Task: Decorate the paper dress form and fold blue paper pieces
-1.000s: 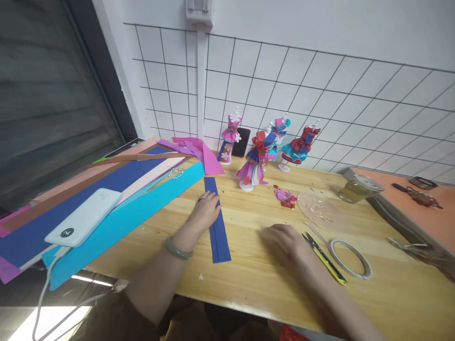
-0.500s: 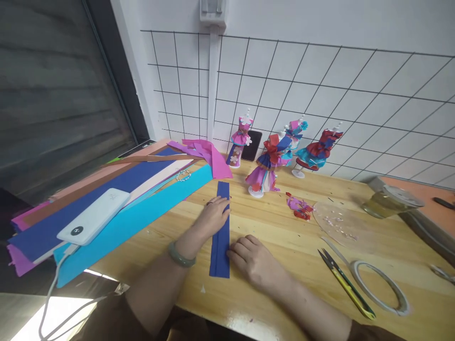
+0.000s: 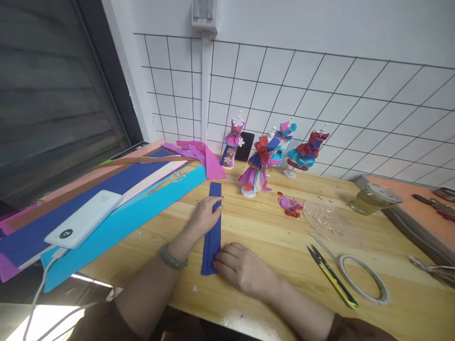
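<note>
A dark blue crepe paper strip (image 3: 213, 241) lies lengthwise on the wooden table in front of me, with a fold line along its lower part. My left hand (image 3: 205, 215) bends over its upper part, fingers together, holding it down against the wood. At the lower right edge of the strip, my right hand (image 3: 241, 267) has its fingers curled together, the fingertips on the paper. The thumb of that hand is hidden. Right of my hands lie yellow-handled thread snips (image 3: 334, 279) and a roll of white tape (image 3: 362, 279) with its end pulled loose.
Stacked coloured crepe paper (image 3: 124, 227) covers the left side, with a white power bank (image 3: 83, 219) and a bead bracelet (image 3: 177, 176) on top. Small dress forms (image 3: 261, 166) in paper dresses and a phone (image 3: 245, 147) stand at the back. A cup (image 3: 375, 199) is at the right.
My right hand has moved towards the lower end of the blue strip, and its fingertips now overlap the edge. The left hand stays on the strip. The view has shifted slightly right.
</note>
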`<control>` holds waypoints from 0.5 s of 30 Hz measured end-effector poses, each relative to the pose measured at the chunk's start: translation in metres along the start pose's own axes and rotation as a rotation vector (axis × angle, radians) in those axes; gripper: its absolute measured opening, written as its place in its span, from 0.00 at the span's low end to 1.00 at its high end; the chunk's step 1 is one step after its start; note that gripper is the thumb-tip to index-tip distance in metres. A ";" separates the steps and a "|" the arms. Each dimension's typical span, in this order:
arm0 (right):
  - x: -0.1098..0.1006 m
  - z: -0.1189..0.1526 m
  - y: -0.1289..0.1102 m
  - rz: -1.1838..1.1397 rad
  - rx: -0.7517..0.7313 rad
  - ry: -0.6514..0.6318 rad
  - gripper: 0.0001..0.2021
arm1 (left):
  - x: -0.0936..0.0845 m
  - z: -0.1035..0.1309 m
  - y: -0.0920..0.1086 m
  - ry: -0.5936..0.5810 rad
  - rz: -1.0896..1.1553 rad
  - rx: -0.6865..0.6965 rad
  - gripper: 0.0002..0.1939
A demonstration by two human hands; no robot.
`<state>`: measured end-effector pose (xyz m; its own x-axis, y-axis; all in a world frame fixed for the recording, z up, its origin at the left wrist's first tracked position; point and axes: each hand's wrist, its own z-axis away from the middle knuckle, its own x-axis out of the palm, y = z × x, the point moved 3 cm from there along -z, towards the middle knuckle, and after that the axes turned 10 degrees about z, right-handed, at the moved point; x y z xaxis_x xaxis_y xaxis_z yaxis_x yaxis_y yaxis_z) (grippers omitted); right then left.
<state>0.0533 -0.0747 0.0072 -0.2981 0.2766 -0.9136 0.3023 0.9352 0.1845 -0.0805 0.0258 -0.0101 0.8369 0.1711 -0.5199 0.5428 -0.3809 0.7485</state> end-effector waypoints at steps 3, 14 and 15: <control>0.002 0.004 0.012 -0.126 0.087 0.028 0.11 | 0.000 0.001 0.002 -0.001 0.026 -0.007 0.15; 0.003 0.008 0.017 -0.271 0.221 0.086 0.10 | 0.010 0.006 -0.004 -0.244 -0.193 0.131 0.16; 0.004 0.007 0.017 -0.266 0.224 0.075 0.10 | 0.010 0.007 -0.002 -0.263 -0.195 0.150 0.16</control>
<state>0.0641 -0.0596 0.0043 -0.4565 0.0531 -0.8881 0.3939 0.9071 -0.1482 -0.0734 0.0220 -0.0200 0.6613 0.0217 -0.7498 0.6582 -0.4963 0.5661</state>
